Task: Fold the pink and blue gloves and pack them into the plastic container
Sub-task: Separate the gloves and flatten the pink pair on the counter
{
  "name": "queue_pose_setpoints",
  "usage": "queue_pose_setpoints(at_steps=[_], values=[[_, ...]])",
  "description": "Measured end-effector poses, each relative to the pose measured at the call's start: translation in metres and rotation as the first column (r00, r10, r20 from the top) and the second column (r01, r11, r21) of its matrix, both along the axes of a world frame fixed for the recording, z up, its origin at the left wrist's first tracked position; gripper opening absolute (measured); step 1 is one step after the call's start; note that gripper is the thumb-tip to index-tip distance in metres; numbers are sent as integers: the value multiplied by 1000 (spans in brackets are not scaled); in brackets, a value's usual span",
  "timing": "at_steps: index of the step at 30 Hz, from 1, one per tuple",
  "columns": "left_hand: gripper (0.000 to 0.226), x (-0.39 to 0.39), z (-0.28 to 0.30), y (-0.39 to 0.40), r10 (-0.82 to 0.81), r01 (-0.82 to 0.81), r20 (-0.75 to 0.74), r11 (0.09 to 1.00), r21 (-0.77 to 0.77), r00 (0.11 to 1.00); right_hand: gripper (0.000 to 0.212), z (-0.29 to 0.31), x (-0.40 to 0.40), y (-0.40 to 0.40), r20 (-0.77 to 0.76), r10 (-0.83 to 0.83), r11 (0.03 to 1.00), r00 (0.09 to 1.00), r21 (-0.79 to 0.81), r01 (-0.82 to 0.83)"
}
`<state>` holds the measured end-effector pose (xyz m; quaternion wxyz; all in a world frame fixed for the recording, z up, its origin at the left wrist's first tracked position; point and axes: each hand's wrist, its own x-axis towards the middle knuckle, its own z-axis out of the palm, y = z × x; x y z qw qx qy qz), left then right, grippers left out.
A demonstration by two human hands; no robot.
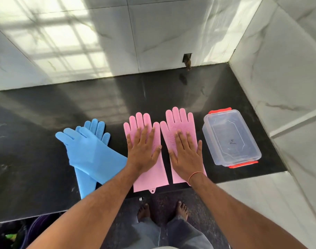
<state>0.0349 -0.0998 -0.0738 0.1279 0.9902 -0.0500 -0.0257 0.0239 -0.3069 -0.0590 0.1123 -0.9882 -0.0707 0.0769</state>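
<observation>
Two pink gloves lie flat side by side on the black counter, fingers pointing away from me. My left hand [143,150] rests palm down with fingers spread on the left pink glove [150,178]. On the right pink glove [178,121] my right hand [186,153] presses flat the same way. Left of them lie two blue gloves [89,150], crossed one over the other. The clear plastic container [231,139] with red clips stands open and empty at the right, without a lid on it.
The black counter [36,141] ends at a marble wall behind and a marble side wall on the right. Its front edge runs just below the glove cuffs; my bare feet stand on the floor beneath. A small hole with a wire shows in the back wall [187,60].
</observation>
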Motion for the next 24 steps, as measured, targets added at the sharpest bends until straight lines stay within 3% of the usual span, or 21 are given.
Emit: queue_pose_setpoints(at_steps=[6, 10, 13, 16, 20, 24], values=[[58, 33, 49, -64, -90, 100, 84, 988, -122, 992, 69, 16, -55, -23, -18, -174, 985, 985, 22, 174], [41, 57, 64, -113, -94, 101, 40, 969, -224, 995, 68, 20, -78, -35, -55, -332, 941, 942, 40, 335], [47, 67, 63, -139, -5, 4, -1, 974, -227, 1000, 72, 18, -87, -43, -93, -436, 898, 895, 29, 440], [60, 76, 57, -152, 39, -51, -86, 990, -132, 996, 73, 13, -91, -48, -137, -501, 852, 855, 96, 515], [54, 83, 53, -160, 65, -73, -112, 995, -70, 992, 63, 11, -91, -45, -218, -552, 775, 805, 222, 592], [31, 86, 56, -157, 109, -133, -139, 976, -175, 984, 39, 13, -90, -39, -269, -581, 674, 768, 369, 640]])
